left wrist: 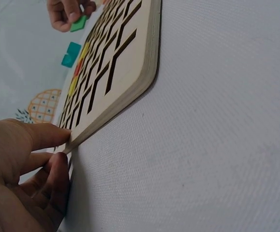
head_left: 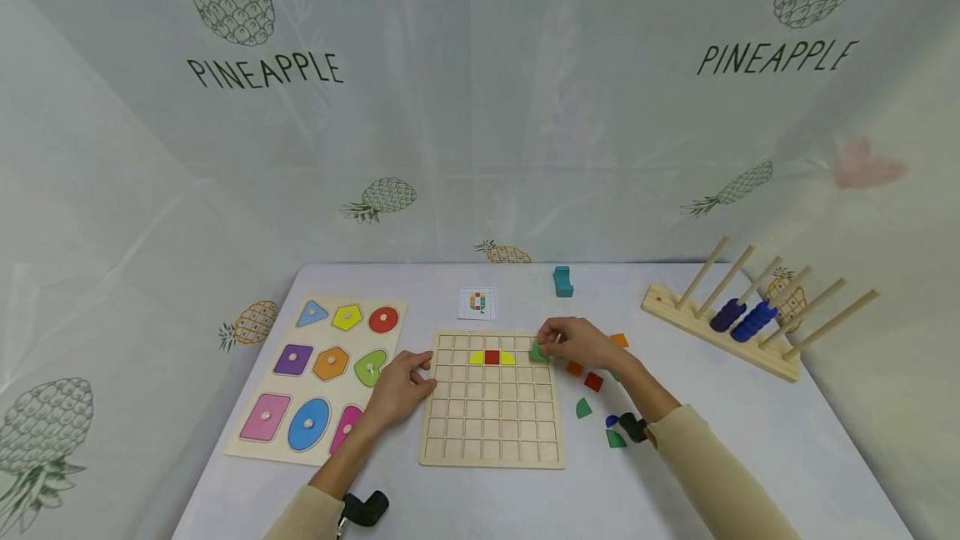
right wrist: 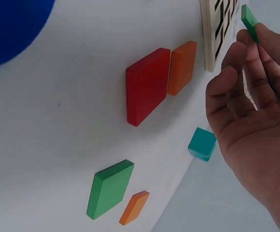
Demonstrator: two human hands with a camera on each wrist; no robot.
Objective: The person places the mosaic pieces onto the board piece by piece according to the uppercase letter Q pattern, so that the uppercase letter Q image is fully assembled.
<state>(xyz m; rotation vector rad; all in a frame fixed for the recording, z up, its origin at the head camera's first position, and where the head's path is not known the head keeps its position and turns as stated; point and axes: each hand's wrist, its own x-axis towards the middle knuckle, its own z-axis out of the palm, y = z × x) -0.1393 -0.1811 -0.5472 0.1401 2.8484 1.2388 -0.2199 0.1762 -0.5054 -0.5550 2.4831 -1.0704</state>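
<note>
A pale wooden grid board (head_left: 491,407) lies mid-table. Two yellow curved pieces (head_left: 507,358) flank a red square (head_left: 492,357) in an upper row. My left hand (head_left: 401,386) holds the board's left edge by the fingertips; the left wrist view shows the fingers (left wrist: 52,135) at that rim. Over the board's upper right corner, my right hand (head_left: 577,342) pinches a small green piece (right wrist: 248,18) between thumb and fingertip. Its remaining fingers bend loosely. To the board's right lie another red square (right wrist: 147,87), an orange piece (right wrist: 182,67) and a green piece (right wrist: 110,188).
A knobbed shape puzzle (head_left: 251,448) sits at left. Behind the grid board are a pattern card (head_left: 477,303) and a teal block (head_left: 563,282). A peg rack (head_left: 720,338) with blue and purple pieces stands at right. Green quarter-circles (head_left: 583,408) lie near the right forearm.
</note>
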